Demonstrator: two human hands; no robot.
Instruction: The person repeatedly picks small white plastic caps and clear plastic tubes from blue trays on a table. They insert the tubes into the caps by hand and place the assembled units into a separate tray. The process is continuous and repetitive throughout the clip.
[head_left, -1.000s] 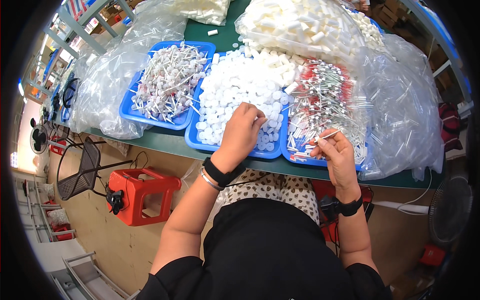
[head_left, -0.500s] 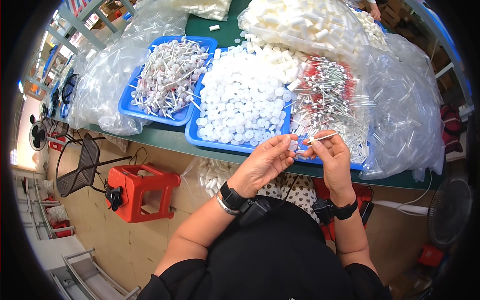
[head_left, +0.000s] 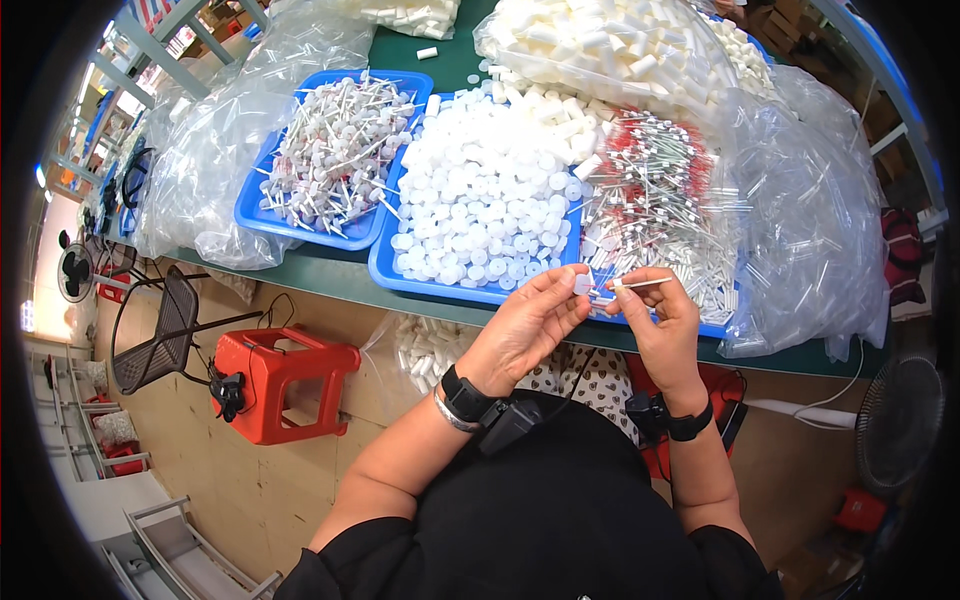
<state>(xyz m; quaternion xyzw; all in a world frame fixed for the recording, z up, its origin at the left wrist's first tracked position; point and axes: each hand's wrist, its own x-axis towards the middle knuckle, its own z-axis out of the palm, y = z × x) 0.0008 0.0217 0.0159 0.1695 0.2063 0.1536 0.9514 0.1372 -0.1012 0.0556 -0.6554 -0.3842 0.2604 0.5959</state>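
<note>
Both my hands meet over the front edge of the table. My left hand point(head_left: 520, 330) pinches a small translucent white disc point(head_left: 583, 284) between thumb and fingertips. In my right hand point(head_left: 665, 330), thumb and forefinger grip a thin white stick point(head_left: 645, 282), held nearly level. The stick's left end points at the disc, with a fine reddish line between the two; whether they touch I cannot tell. Just beyond, a blue tray point(head_left: 430, 289) bears a heap of white discs point(head_left: 480, 220). Beside them on the right lies a pile of red-and-white thin sticks point(head_left: 655, 165).
At left, a second blue tray point(head_left: 262, 222) holds sticks with discs on them. A clear bag of white cylinders point(head_left: 610, 55) lies behind. Plastic bags point(head_left: 800, 220) flank the trays. On the floor are a red stool point(head_left: 280, 385), a chair point(head_left: 170, 335) and a fan point(head_left: 900, 420).
The stick in my right hand has turned to lie more level, its left end closer to the disc. My left hand keeps its pinch on the disc, almost in place.
</note>
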